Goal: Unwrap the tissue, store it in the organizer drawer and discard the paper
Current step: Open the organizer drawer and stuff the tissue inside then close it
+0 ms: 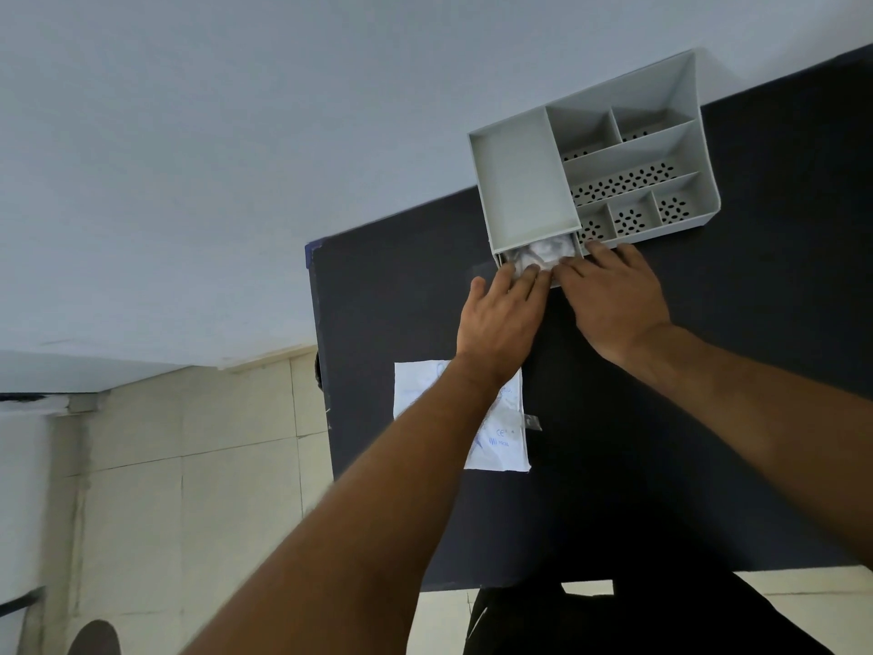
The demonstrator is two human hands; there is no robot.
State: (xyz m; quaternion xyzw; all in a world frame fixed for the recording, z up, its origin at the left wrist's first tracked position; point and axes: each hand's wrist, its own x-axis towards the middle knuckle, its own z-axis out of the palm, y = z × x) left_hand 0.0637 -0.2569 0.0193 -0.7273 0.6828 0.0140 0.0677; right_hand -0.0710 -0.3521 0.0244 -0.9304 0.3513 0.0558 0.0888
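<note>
Resting on the front of the drawer, both hands met in the upper middle of the frame. The left hand lay flat with its fingers extended and close together, their tips at the drawer's front lip. The right hand lay just beside it, fingers spread a little, tips on the drawer edge and the organizer's front rim; neither hand gripped anything that could be seen. The tissue lay crumpled inside the partly open drawer, just beyond the left fingertips and touching or nearly touching them; which, I could not tell. The drawer sat under a plain grey tray at the organizer's left side. To the right of that were open compartments with perforated floors.

The paper, white with faint blue print, lay flat on the table below the hands, partly hidden under the left forearm. A small clear scrap lay at its right edge. The table was dark and matte, filling the right of the frame, with the organizer at its far edge against a pale wall. Beige floor tiles showed at lower left.
</note>
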